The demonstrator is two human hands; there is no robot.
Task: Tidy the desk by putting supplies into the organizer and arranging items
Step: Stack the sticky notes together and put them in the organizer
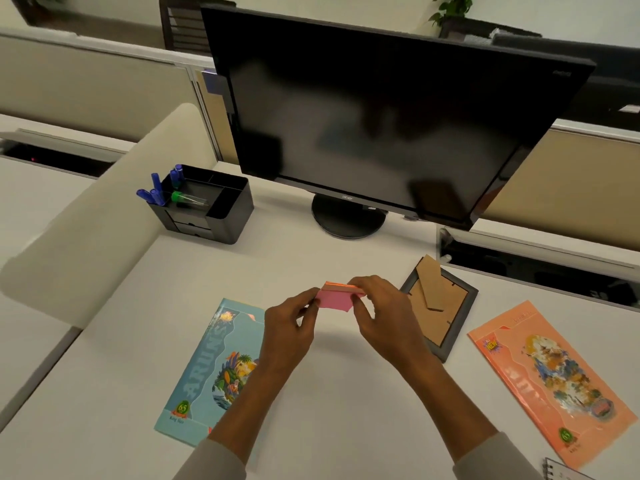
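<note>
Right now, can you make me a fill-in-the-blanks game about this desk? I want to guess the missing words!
1. Both hands hold a pad of sticky notes whose top sheet is ____.
2. The blue pens stand in the black ____.
3. The picture frame lies face ____ on the desk.
4. The notebook under the left hand's arm is ____.

Missing words: pink; organizer; down; blue

Two bare forearms, no rings, watch or gloves visible. Left hand (289, 329) and right hand (384, 318): light grey-beige sleeves pushed up toward elbows.
</note>
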